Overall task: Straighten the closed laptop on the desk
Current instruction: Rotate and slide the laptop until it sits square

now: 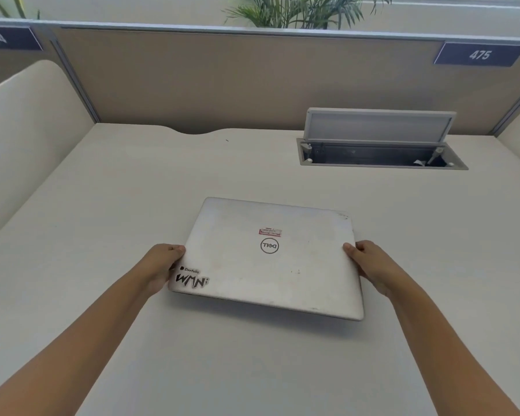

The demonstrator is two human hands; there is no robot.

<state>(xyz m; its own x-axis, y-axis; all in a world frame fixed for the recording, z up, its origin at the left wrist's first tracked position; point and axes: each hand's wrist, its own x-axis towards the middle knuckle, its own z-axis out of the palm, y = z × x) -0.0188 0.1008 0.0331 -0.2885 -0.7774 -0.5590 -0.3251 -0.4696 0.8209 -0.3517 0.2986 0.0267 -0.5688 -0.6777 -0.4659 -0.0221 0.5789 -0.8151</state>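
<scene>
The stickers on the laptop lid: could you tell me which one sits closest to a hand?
The black WMN sticker, at the lid's near left corner beside the left hand. The red-bordered label sits mid-lid above the logo, away from both hands.

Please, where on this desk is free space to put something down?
Bare desk lies between the laptop and the partition, left of the open cable box. More bare surface lies between the forearms, below the laptop's near edge. It is crowded only at the laptop's sides, where the left hand and right hand grip it.
</scene>
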